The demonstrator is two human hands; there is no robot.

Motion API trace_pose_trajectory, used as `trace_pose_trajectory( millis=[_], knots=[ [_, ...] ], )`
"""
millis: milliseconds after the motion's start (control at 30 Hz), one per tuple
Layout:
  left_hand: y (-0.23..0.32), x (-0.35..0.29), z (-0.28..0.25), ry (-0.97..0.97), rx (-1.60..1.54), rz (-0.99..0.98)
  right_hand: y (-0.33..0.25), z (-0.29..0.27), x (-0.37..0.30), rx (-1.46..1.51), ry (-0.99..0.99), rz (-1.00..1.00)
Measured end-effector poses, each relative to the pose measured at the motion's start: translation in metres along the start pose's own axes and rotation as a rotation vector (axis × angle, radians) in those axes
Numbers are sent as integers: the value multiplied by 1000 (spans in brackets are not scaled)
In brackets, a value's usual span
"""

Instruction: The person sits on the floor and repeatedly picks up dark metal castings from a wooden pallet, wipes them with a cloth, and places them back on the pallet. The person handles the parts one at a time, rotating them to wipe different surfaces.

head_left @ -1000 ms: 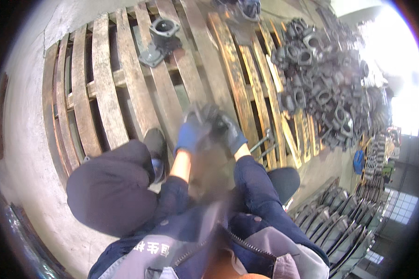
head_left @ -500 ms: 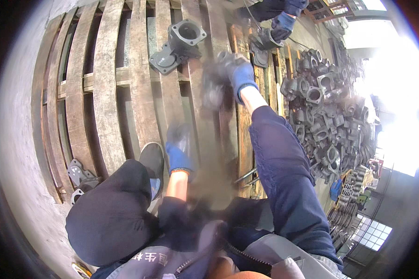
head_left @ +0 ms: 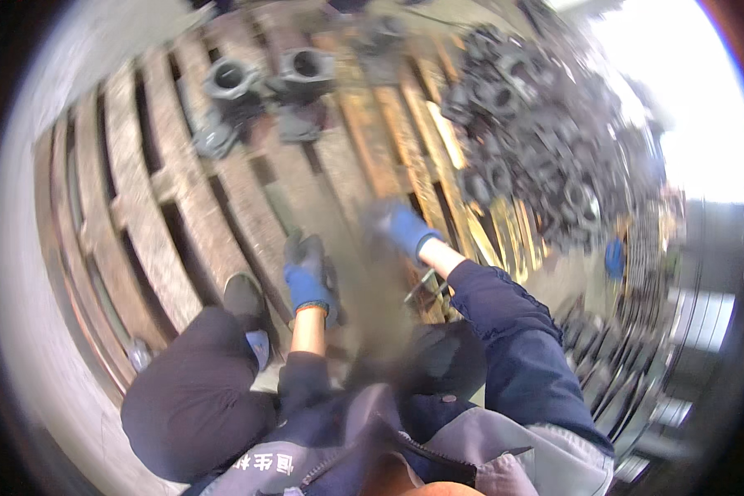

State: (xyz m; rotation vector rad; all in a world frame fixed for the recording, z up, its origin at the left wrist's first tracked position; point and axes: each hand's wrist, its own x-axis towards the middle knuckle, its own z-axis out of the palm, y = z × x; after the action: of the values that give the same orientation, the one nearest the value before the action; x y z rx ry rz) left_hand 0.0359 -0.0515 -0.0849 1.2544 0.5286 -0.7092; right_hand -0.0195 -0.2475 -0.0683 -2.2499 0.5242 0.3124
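Note:
My left hand (head_left: 307, 271), in a blue and dark glove, is low over the pallet near my shoe. Its fingers look stretched out and apart, with nothing seen in them. My right hand (head_left: 405, 231), gloved the same way, hangs over the pallet's middle; motion smears its fingers, and no part shows in its grasp. Beyond both hands, two grey metal castings stand side by side on the boards. The left casting (head_left: 230, 80) and the right casting (head_left: 306, 68) each have a round opening on top and a flat flange low toward me.
The slatted wooden pallet (head_left: 192, 223) has gaps between its boards. Another blurred casting (head_left: 380, 37) lies at the far side. On the right is a large heap of castings (head_left: 537, 132). Metal rods (head_left: 426, 285) stick out near my right forearm. My shoe (head_left: 245, 299) rests by the pallet boards.
My right hand has let go of a casting, which now stands beside the other one, and has come back toward me. The view has shifted, so the castings appear farther left.

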Motion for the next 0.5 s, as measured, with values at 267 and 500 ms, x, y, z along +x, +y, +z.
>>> trace_pose_trajectory(
  millis=[267, 500],
  knots=[
    [-22, -17, 38, -321, 241, 36, -45, -66, -154, 512, 86, 11],
    [-18, -67, 58, -721, 433, 292, -72, -64, -160, 20, 648, 273]
  ],
)
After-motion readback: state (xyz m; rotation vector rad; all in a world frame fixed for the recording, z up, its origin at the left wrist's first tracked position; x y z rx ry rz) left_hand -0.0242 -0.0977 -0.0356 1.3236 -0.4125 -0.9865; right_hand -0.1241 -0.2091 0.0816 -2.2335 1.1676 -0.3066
